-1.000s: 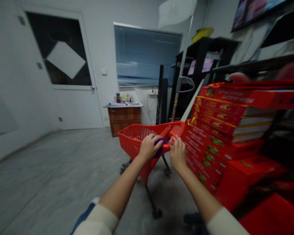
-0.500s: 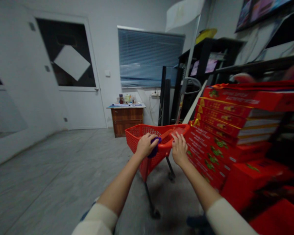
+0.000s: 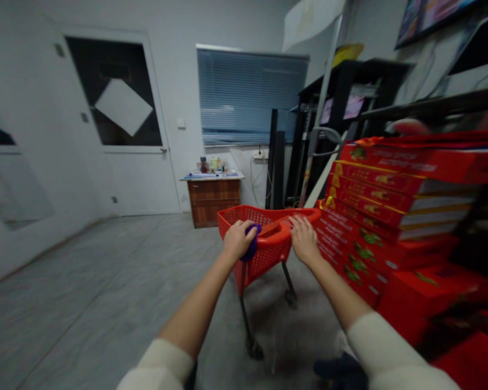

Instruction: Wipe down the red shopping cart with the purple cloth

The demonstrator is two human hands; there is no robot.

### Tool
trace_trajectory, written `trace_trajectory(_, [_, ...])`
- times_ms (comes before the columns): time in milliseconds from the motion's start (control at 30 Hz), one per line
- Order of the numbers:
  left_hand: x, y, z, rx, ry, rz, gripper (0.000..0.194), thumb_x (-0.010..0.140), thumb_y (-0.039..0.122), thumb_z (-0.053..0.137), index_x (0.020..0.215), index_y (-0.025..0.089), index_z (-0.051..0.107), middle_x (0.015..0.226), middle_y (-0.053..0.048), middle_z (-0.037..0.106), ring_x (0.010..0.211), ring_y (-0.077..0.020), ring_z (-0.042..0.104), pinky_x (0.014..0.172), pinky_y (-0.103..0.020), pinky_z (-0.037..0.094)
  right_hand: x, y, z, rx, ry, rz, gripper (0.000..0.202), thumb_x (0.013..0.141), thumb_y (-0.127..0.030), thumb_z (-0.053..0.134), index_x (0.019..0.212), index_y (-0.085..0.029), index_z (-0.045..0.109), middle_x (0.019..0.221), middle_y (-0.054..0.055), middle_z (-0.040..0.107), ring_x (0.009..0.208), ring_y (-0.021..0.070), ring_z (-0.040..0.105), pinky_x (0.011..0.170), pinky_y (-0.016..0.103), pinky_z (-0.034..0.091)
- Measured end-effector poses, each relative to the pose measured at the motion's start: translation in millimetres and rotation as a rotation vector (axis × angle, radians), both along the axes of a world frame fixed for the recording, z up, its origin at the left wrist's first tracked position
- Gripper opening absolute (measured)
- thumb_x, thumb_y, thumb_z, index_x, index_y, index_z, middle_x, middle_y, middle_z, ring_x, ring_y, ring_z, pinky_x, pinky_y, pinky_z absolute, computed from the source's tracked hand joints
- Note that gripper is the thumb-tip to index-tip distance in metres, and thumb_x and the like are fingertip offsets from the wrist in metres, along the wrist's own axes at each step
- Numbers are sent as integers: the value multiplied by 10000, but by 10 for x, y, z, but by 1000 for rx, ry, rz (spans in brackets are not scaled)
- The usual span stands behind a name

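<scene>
In front of me stands a red plastic shopping cart (image 3: pixel 264 262) with a perforated basket and dark legs on casters. My left hand (image 3: pixel 236 239) is closed on a bunched purple cloth (image 3: pixel 251 249), pressed against the left end of the cart's handle (image 3: pixel 274 236). The cloth hangs down over the cart's near side. On the right end of the handle, my right hand (image 3: pixel 305 239) grips with its fingers laid over the top. Its thumb and palm are mostly hidden.
Stacked red boxes (image 3: pixel 374 227) rise close beside my right arm. A wooden cabinet (image 3: pixel 214 200) with bottles on top stands by the back wall, left of a tall metal pole (image 3: pixel 323 97). A white door (image 3: pixel 140 181) is at the far left.
The cart has shifted slightly right in view, along with the background. My left hand has slid a little left with the purple cloth, and my right hand's fingers have moved along the handle.
</scene>
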State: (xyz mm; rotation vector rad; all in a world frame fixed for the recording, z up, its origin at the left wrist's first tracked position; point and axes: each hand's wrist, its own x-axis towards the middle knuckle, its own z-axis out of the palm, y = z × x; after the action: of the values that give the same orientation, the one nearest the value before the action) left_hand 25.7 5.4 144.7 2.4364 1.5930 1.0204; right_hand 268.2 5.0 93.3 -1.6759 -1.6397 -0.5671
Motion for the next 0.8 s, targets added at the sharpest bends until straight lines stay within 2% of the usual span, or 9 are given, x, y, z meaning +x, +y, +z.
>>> trace_trajectory(100, [226, -223, 101, 33, 107, 132, 334, 950, 455, 409, 1102, 283, 651, 1015, -57, 616, 929, -196, 591, 803, -297, 441, -156, 22, -84, 17, 50, -26, 477, 963, -273, 272, 1388, -253, 488, 1444, 70, 472, 1355, 257, 311, 1034, 484, 372])
trace_trajectory(200, [409, -343, 214, 82, 237, 155, 339, 948, 456, 403, 1101, 281, 649, 1060, -83, 607, 966, -234, 573, 829, -348, 436, -280, -30, -48, 15, 55, -32, 455, 966, -288, 295, 1354, -232, 525, 1434, 88, 484, 1332, 275, 328, 1017, 487, 374])
trace_trajectory(267, [419, -328, 277, 77, 300, 103, 326, 942, 455, 418, 1114, 293, 642, 1091, -80, 604, 994, -240, 563, 837, -351, 436, -264, -72, 38, -7, 25, -13, 431, 967, -312, 323, 1323, -239, 556, 1406, 87, 514, 1282, 279, 369, 995, 471, 388])
trace_trajectory(367, [262, -234, 324, 9, 335, 81, 317, 937, 467, 432, 1118, 305, 635, 1082, -61, 610, 974, -219, 571, 819, -321, 443, -81, -81, 173, -66, -47, 52, 398, 970, -325, 343, 1280, -282, 589, 1339, 58, 570, 1162, 248, 460, 960, 429, 412])
trace_trajectory(467, [95, -189, 307, -36, 322, 199, 326, 952, 452, 402, 1117, 286, 628, 1065, -68, 612, 934, -208, 582, 799, -313, 445, 120, -7, 211, -94, -75, 47, 406, 976, -345, 342, 1298, -274, 578, 1361, 65, 555, 1198, 244, 457, 995, 439, 394])
trace_trajectory(533, [100, -214, 271, -9, 298, 292, 326, 955, 432, 395, 1121, 269, 624, 1071, -92, 605, 944, -234, 577, 788, -341, 444, 153, 48, 175, -100, -57, 22, 432, 981, -359, 326, 1337, -259, 549, 1402, 84, 521, 1270, 258, 415, 1022, 464, 372])
trace_trajectory(633, [310, -288, 217, 55, 265, 353, 314, 952, 401, 400, 1095, 244, 632, 1060, -128, 599, 967, -285, 556, 780, -401, 432, 29, 68, 101, -84, -19, -5, 448, 987, -351, 297, 1352, -249, 537, 1411, 109, 509, 1294, 270, 403, 1026, 480, 361])
trace_trajectory(733, [586, -328, 197, 109, 267, 309, 312, 959, 365, 379, 1064, 227, 640, 1041, -137, 599, 965, -294, 545, 792, -425, 418, -158, 4, 90, -62, -15, -33, 443, 980, -355, 321, 1335, -230, 555, 1402, 136, 511, 1281, 290, 412, 1016, 489, 358])
trace_trajectory(800, [672, -324, 201, 144, 275, 251, 318, 965, 361, 363, 1061, 233, 639, 1052, -132, 596, 980, -289, 539, 805, -421, 412, -208, -50, 132, -72, -31, -27, 441, 973, -371, 343, 1333, -235, 557, 1399, 141, 513, 1256, 304, 428, 1000, 499, 361])
